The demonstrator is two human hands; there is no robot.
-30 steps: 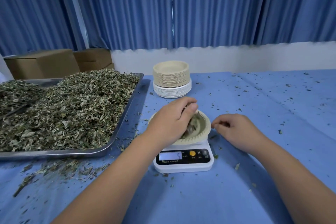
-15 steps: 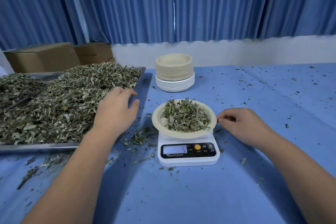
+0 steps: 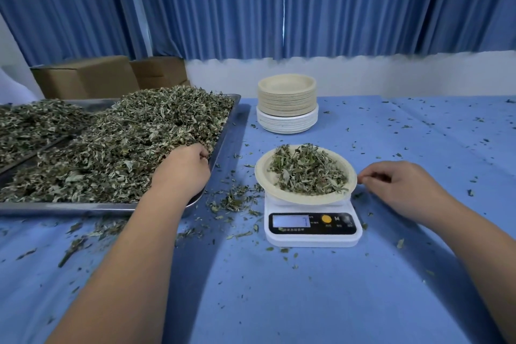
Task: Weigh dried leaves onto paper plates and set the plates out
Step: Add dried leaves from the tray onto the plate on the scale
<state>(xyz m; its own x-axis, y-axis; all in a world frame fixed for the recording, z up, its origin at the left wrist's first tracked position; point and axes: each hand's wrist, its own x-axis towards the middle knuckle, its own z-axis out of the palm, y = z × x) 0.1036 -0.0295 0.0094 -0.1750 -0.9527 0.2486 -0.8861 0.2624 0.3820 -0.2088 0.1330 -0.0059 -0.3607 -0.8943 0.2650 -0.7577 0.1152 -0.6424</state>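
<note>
A beige paper plate (image 3: 264, 176) heaped with dried leaves (image 3: 307, 172) sits on a small white digital scale (image 3: 312, 227) at the table's middle. My left hand (image 3: 181, 172) reaches into the near right corner of the metal tray (image 3: 226, 131), fingers curled into the pile of dried leaves (image 3: 111, 145). My right hand (image 3: 399, 186) rests on the cloth just right of the plate, fingers loosely curled, fingertips beside the rim and holding nothing I can see. A stack of paper plates (image 3: 287, 103), beige over white, stands behind the scale.
Loose leaf bits (image 3: 231, 200) litter the blue tablecloth (image 3: 279, 301) between tray and scale and further right. Two cardboard boxes (image 3: 86, 77) stand behind the tray. Blue curtains hang along the back wall.
My left hand left the plate on the scale, swung left and now digs into the leaves in the tray. The plate's leaves came into view. My right hand stayed beside the plate.
</note>
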